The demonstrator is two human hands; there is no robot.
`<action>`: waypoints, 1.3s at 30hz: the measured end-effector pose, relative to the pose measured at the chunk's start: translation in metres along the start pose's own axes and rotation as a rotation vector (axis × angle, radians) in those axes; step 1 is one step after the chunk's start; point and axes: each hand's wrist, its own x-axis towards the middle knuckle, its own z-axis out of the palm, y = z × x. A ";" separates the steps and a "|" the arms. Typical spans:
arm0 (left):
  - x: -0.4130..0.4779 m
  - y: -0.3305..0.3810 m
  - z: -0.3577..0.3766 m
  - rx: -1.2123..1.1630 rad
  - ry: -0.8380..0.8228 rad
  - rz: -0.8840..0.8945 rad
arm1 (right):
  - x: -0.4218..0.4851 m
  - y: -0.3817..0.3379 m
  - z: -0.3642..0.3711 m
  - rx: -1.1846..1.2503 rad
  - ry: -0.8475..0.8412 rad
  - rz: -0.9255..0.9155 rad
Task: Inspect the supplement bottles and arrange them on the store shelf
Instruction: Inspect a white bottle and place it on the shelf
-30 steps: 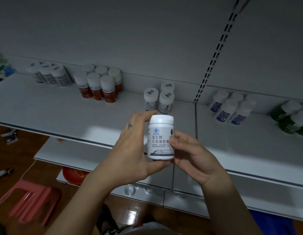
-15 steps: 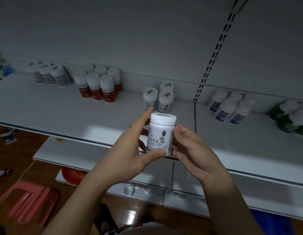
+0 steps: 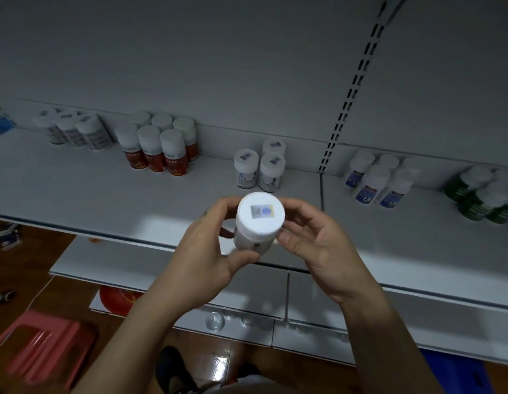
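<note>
While the small white plastic supplement bottle (image 3: 260, 223) is being tipped so that its wide round cap is facing up toward the eyes, both hands are sharing the hold. The left hand (image 3: 207, 258) is wrapping its fingers round the far side of the body, with the thumb pressing on the near side. The right hand (image 3: 322, 245) is pinching the edge of the cap between its thumb and curled fingers. Neither hand is lying open; each is closing on the bottle.

Judging by this pose, the cap is being inspected. The square silvery sticker (image 3: 261, 212) on the cap is showing fully, so the fingertips should be staying on the rim and off that patch. Any turning is best done by rolling the body slowly between the thumbs, with one hand always gripping, since the smooth plastic looks slippery.

The bottle is hanging in the air between the two hands, above the front edge of the white metal store shelf (image 3: 119, 194). It is apart from, and just in front of, the three matching white bottles (image 3: 259, 169) standing upright near the back, which is probably where it is going.
</note>
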 end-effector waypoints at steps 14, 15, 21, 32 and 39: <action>0.008 0.009 0.006 -0.144 -0.137 -0.061 | 0.006 -0.004 0.000 0.033 0.194 0.141; 0.008 0.008 0.007 -0.204 -0.195 -0.071 | 0.007 -0.005 -0.001 0.035 0.209 0.131; 0.011 0.005 0.010 -0.365 -0.298 -0.094 | 0.010 -0.006 -0.004 0.070 0.252 0.095; 0.015 0.015 0.019 -0.077 0.077 -0.099 | 0.010 -0.005 -0.001 0.171 0.181 0.204; 0.016 -0.007 0.015 -0.023 0.047 0.001 | 0.011 0.005 -0.004 0.101 0.061 0.057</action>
